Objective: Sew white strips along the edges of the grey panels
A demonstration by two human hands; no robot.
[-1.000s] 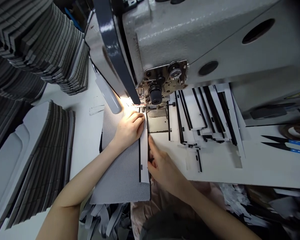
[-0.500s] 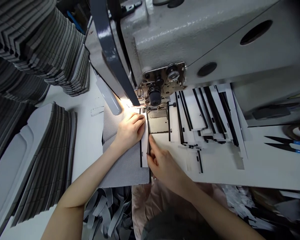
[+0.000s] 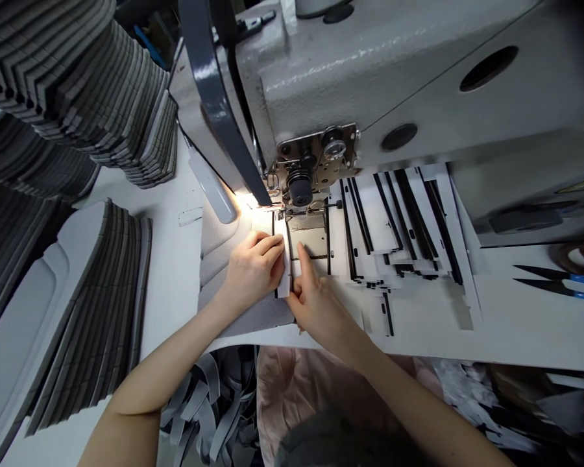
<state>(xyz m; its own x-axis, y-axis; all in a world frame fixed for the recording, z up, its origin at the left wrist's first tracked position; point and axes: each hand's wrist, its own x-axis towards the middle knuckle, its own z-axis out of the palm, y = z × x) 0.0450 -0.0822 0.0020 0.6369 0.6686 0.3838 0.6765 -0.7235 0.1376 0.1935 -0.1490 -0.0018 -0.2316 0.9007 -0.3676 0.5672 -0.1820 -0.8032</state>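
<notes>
A grey fabric panel (image 3: 217,253) lies under the needle area (image 3: 279,211) of the sewing machine (image 3: 321,84), lit by a lamp. Along its right edge runs a white strip (image 3: 285,280) with a black border. My left hand (image 3: 255,263) has its fingers bunched together, pressing the strip against the panel just in front of the needle. At the panel's right edge, my right hand (image 3: 316,308) pinches low down, thumb by the strip's near end and index finger stretched forward. Its other fingers are partly hidden.
Stacks of grey padded pieces (image 3: 92,305) fill the left side. Several white strips with black borders (image 3: 403,227) are spread right of the needle. Blue-handled scissors (image 3: 559,279) lie at the far right. Grey offcuts (image 3: 209,402) hang below the table's front edge.
The panel and strip have fed forward under the needle, so less of them shows toward me. My left hand has slid slightly nearer me; my right hand's index finger reaches further forward.
</notes>
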